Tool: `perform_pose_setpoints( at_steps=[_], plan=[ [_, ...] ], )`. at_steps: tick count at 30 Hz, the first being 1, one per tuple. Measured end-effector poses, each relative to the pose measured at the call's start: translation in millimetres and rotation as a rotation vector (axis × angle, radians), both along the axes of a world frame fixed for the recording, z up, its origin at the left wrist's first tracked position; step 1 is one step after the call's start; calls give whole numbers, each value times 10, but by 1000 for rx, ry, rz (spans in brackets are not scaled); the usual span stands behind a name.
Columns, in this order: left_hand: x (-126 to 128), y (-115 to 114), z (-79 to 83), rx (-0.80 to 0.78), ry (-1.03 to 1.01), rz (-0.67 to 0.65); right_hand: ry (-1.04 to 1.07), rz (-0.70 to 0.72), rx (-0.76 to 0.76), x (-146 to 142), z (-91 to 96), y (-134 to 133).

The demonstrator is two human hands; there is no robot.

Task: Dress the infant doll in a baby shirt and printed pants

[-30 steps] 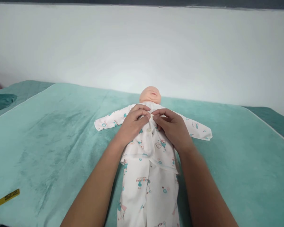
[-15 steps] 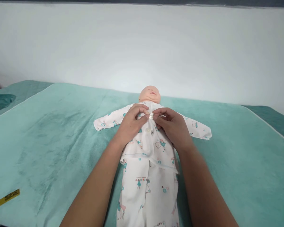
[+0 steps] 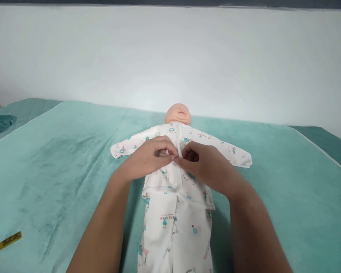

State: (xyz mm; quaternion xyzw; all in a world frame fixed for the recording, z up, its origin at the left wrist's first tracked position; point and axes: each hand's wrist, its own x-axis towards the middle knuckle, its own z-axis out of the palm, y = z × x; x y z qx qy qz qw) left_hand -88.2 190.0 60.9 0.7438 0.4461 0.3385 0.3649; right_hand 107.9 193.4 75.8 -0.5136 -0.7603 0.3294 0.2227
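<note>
A baby doll (image 3: pixel 178 113) lies on its back, head away from me. It wears a white printed shirt (image 3: pixel 159 185) and matching pants (image 3: pixel 184 235). My left hand (image 3: pixel 153 155) pinches the front edge of the shirt at mid-chest, thumb and fingers together. Right beside it my right hand (image 3: pixel 201 163) is also closed in a pinch on the same front placket. The fingertips of both hands nearly meet, and they hide whatever button lies there. Above them the shirt front is drawn together up to the neck. Both sleeves stretch out to the sides.
The doll rests on a green plush cover (image 3: pixel 74 151) with light-edged sides. A white wall (image 3: pixel 170 57) rises behind it. At the lower left lies a yellow strip with dark markings (image 3: pixel 5 243). A dark green folded cloth (image 3: pixel 1 123) is at the far left.
Both hands have moved down the shirt front from the upper chest button to mid-chest, pinching the placket there. The upper chest is now uncovered.
</note>
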Motion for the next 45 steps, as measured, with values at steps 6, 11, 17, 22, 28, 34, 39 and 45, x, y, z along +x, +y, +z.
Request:
perform_pose_setpoints(
  at_steps=[6,11,17,22,28,34,39,45],
  plan=[
    [-23,16,-25,-55,51,-32,-109,31,8,-12,-1,-7],
    [-17,10,4,-59,36,-41,-123,38,6,-15,6,10],
    [-56,-24,40,-166,-46,-33,-132,60,-26,23,15,7],
    [-80,-27,4,-229,-110,-58,-251,55,25,-35,16,-77],
    [-122,4,-106,-269,-467,-92,-523,-82,176,-272,41,-211],
    [-123,12,-134,-299,-517,-127,-482,-46,95,-299,77,-276],
    [-101,2,-97,-330,-441,-128,-187,87,-67,-75,39,-118],
    [-41,-34,-26,-371,-364,-107,366,276,-402,167,-59,103]
  ],
)
